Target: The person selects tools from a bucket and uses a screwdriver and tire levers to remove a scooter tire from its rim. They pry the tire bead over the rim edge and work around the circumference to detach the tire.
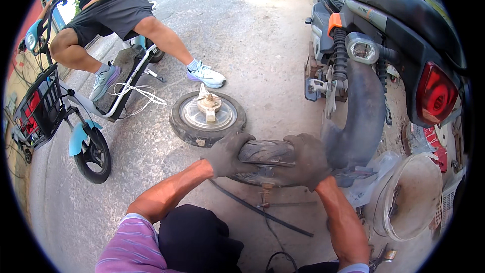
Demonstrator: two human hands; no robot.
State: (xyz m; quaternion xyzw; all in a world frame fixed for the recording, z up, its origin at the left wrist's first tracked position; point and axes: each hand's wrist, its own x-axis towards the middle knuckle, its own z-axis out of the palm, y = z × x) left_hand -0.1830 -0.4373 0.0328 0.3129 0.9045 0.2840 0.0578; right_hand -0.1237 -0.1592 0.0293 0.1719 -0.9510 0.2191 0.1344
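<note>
Both my hands wear dark grey work gloves. My left hand [228, 154] is closed round the left side of a black-tyred wheel [268, 151], and my right hand [308, 161] grips its right side. The wheel stands on edge in front of me, its tread facing up. An axle end and a cable [273, 232] show below it, on my side. Just beyond my left hand, a second wheel [189, 116] lies flat with its hub and axle upward. A long black rod [262, 210] lies on the ground beneath the wheel I hold.
A scooter [353, 91] without its rear wheel stands at the right. A white bucket [411, 197] and scattered tools [386, 255] lie near my right arm. At the left, another person [121, 12] sits on a light-blue electric scooter [78, 139], one foot beside the flat wheel.
</note>
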